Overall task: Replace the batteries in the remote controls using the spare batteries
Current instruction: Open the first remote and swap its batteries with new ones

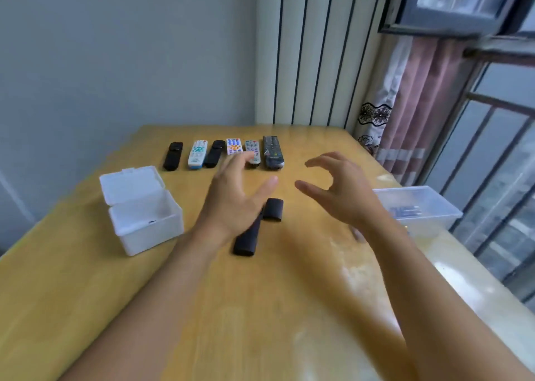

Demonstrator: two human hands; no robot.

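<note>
Both forearms reach over the yellow surface (86,293). Left hand (231,204) and right hand (344,195) hover with fingers spread and loosely curved, holding nothing, above a black remote control (246,243) and its detached battery cover (273,209).

Your left hand (234,204) covers the middle of the black remote (246,240) beneath it and the near end of the white remote (234,146) beyond its fingertips. Right of your right hand (341,195), the clear tray's (434,204) contents blur beyond telling.
</note>
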